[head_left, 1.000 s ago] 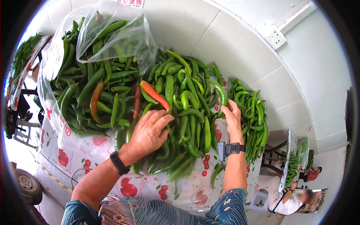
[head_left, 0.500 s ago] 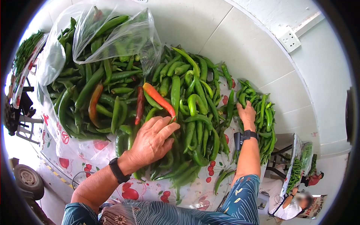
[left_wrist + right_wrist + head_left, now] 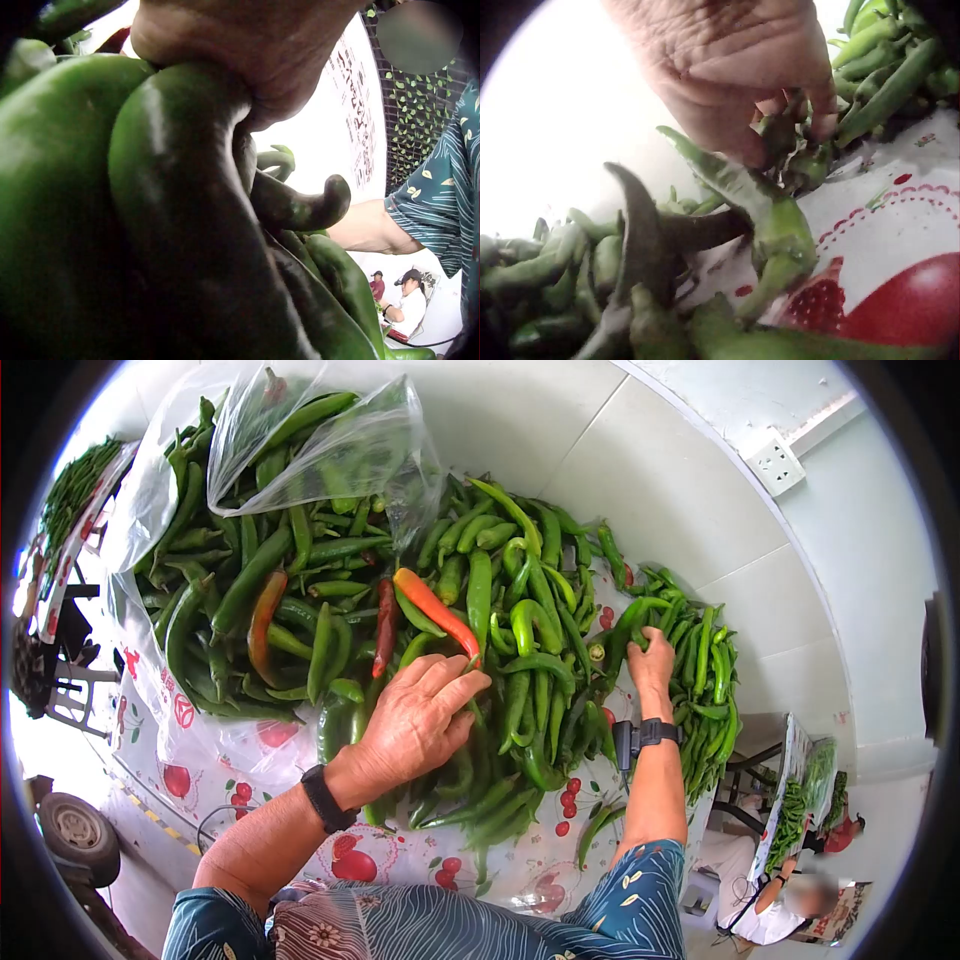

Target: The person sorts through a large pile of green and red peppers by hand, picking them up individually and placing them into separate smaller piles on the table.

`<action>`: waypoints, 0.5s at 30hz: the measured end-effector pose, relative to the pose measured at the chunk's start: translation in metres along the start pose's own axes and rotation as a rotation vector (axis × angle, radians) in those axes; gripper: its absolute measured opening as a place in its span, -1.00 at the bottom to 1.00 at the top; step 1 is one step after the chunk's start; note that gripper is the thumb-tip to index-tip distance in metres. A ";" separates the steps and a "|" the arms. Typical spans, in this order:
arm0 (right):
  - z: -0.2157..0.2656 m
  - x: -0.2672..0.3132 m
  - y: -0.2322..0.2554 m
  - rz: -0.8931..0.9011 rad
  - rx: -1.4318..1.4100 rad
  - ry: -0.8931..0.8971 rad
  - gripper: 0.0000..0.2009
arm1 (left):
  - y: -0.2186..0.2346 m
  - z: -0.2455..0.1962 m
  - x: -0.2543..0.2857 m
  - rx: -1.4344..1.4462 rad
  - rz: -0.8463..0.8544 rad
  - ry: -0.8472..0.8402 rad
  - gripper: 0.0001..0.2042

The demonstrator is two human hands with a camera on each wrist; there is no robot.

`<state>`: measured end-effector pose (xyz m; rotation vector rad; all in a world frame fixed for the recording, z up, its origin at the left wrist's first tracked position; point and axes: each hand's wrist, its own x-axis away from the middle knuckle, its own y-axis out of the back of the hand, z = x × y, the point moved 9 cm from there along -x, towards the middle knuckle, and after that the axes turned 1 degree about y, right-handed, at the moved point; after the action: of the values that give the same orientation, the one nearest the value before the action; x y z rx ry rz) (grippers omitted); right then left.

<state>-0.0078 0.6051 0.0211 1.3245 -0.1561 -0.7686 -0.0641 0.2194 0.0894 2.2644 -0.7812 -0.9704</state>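
Observation:
My left hand (image 3: 420,715) lies over the middle heap of green chili peppers (image 3: 478,600), its fingertips down among them beside the stem of an orange-red pepper (image 3: 435,610). In the left wrist view, the palm (image 3: 240,52) presses close against a thick curved green pepper (image 3: 180,150); whether its hidden fingers grip one I cannot tell. My right hand (image 3: 652,665) is at the left edge of a heap of thinner green peppers (image 3: 705,680). In the right wrist view, its curled fingers hold dark green peppers (image 3: 776,139) above the patterned tablecloth (image 3: 922,165).
A clear plastic bag (image 3: 320,450) full of large green peppers stands at the left, a dark red pepper (image 3: 385,628) near its edge. Behind the table is a tiled wall (image 3: 640,490) with a socket (image 3: 775,463). A seated person (image 3: 780,910) is at the lower right.
My right hand has moved right from the middle heap to the thinner peppers, then slightly back, with a green pepper now at its fingers. My left hand has stayed on its peppers.

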 end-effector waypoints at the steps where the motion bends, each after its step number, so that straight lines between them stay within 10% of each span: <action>1: 0.012 0.003 0.001 0.032 0.037 0.016 -0.68 | 0.000 0.000 0.001 -0.005 -0.001 -0.001 -0.52; 5: 0.015 0.009 -0.012 0.210 -0.426 -0.287 -0.56 | 0.001 -0.003 0.000 0.007 -0.007 0.007 -0.54; 15: 0.052 0.017 -0.011 0.237 -0.815 -0.215 -0.52 | 0.000 -0.004 -0.001 0.000 -0.022 0.003 -0.56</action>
<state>-0.0268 0.5523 0.0201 0.4414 -0.1446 -0.6634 -0.0613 0.2210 0.0917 2.2788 -0.7566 -0.9774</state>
